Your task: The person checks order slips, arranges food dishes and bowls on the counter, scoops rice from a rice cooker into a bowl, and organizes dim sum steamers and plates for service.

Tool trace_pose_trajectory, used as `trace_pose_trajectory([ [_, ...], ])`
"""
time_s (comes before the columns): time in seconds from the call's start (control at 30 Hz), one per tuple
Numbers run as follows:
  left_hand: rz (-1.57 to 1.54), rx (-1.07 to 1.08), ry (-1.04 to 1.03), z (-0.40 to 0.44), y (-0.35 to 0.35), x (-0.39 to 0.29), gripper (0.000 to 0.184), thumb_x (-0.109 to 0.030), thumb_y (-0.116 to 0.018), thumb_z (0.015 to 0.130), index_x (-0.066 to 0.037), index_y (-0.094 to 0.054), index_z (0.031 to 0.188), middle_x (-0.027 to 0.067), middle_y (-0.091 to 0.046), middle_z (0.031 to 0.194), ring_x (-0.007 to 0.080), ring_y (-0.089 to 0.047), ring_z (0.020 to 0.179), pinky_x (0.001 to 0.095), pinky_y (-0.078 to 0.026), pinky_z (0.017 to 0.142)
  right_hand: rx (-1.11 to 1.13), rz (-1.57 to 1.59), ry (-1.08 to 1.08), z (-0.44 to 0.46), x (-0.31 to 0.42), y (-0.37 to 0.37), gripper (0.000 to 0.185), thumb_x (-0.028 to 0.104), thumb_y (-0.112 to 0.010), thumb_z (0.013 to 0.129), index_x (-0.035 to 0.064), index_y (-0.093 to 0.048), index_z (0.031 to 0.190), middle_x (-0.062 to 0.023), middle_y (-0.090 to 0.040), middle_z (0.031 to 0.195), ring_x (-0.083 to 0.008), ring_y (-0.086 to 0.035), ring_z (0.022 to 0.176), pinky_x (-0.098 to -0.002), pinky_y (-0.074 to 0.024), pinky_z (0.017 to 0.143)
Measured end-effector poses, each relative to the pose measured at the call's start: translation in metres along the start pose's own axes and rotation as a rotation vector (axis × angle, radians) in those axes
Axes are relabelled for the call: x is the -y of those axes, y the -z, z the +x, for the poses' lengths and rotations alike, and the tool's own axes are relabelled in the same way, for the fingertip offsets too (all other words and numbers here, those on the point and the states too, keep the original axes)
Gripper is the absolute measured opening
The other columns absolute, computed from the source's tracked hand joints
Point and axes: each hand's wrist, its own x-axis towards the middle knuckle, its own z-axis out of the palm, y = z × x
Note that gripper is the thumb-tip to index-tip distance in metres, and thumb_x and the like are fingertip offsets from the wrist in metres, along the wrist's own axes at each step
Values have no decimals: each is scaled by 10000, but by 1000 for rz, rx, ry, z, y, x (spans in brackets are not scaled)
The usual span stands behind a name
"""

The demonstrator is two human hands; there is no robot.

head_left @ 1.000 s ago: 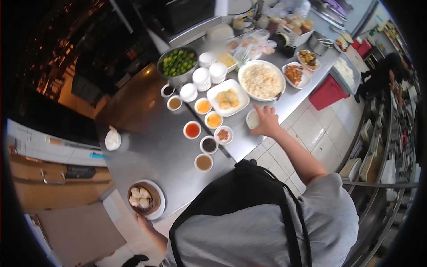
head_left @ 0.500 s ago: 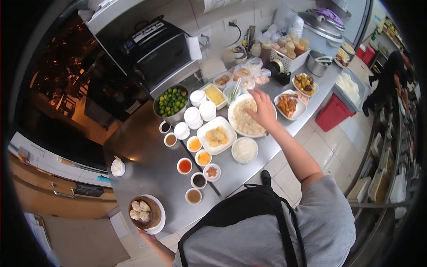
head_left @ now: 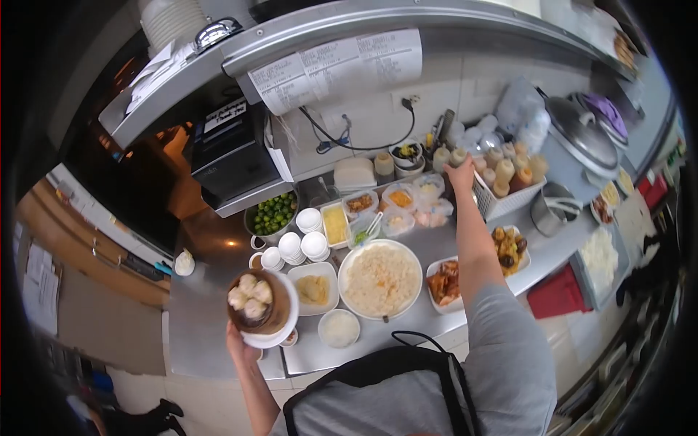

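My left hand (head_left: 238, 345) grips the rim of a white plate (head_left: 289, 320). On that plate sits a round bamboo steamer (head_left: 278, 309) with several dumplings (head_left: 251, 294), raised over the front left of the counter. My right hand (head_left: 460, 176) reaches to the back of the counter, its fingers closed around a squeeze bottle (head_left: 457, 155) beside the white basket (head_left: 502, 205). Another squeeze bottle (head_left: 440, 158) stands just left of it. Below my right forearm lie a dish of reddish-brown food (head_left: 442, 283) and a dish of glazed pieces (head_left: 512, 247).
A large bowl of rice (head_left: 382, 276) and a smaller white bowl (head_left: 339, 328) sit mid-counter. Limes fill a metal pot (head_left: 270, 218) near stacked white cups (head_left: 314, 243). Overhead runs a shelf (head_left: 327, 33) with hanging receipts (head_left: 342, 65). Someone's dark shoe (head_left: 171, 408) shows lower left.
My right hand has moved from above the rice bowl to the squeeze bottles at the back. My left hand has lifted the plate and steamer rightward, over the sauce cups. The view has shifted.
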Motion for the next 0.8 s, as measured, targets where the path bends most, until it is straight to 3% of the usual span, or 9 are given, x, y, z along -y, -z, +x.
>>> trace_pose_trajectory([
  [0.07,62,-57,21,13,-19,29,310,-84,-379,866,-9,-422,1164,163,-512,1135,270,-530,1020,392,-451,868,88,-69,-80,-1,18,15,774,293,-741,599,80,-326,1217,-248,-467,1121,-396,-510,975,-431,-438,796],
  [0.13,60,65,60,20,-34,54,335,-38,-375,838,5,-423,1167,151,-525,1113,263,-531,1015,361,-437,888,105,-91,-22,2,16,14,741,285,-737,607,80,-338,1198,-244,-492,1090,-396,-525,948,-435,-444,772],
  [0.27,126,9,106,19,-93,83,363,1,-388,824,10,-419,1186,144,-531,1109,239,-539,1001,347,-448,862,168,-68,95,5,13,41,682,261,-730,621,75,-364,1166,-221,-561,991,-381,-551,906,-438,-449,751],
  [0.3,102,111,122,24,-98,90,359,5,-393,825,15,-428,1182,134,-532,1110,227,-540,1000,337,-450,854,43,-19,253,6,15,53,670,252,-731,620,72,-379,1162,-209,-580,955,-374,-548,915,-427,-447,755],
  [0.37,128,115,125,30,-107,101,337,-16,-404,838,20,-437,1172,126,-540,1095,218,-553,971,321,-456,838,31,77,286,8,50,101,711,249,-737,620,75,-365,1200,-184,-587,960,-354,-565,895,-398,-446,775],
  [0.53,132,183,153,43,-133,125,311,-54,-428,858,21,-426,1159,135,-541,1075,216,-551,965,326,-461,829,-1,778,457,10,107,159,791,277,-735,655,30,-305,1272,-156,-473,1161,-243,-472,1053,-349,-355,901],
  [0.57,137,168,175,40,-143,125,343,-27,-415,840,24,-406,1179,140,-532,1096,217,-543,984,324,-454,846,30,699,412,-2,110,163,778,261,-728,672,10,-300,1272,-150,-396,1234,-237,-405,1119,-346,-315,934],
  [0.73,108,192,223,42,-168,127,369,-9,-389,839,24,-375,1206,141,-515,1127,229,-532,1011,338,-445,874,472,570,680,-71,124,182,724,154,-714,654,64,-343,1270,-141,-459,1214,-243,-447,1124,-331,-343,941],
  [0.8,96,202,199,41,-174,124,299,-52,-434,864,15,-419,1155,126,-540,1068,225,-548,963,346,-466,820,600,407,828,-92,133,187,707,137,-705,643,103,-364,1262,-122,-472,1201,-271,-463,1099,-341,-373,916],
])
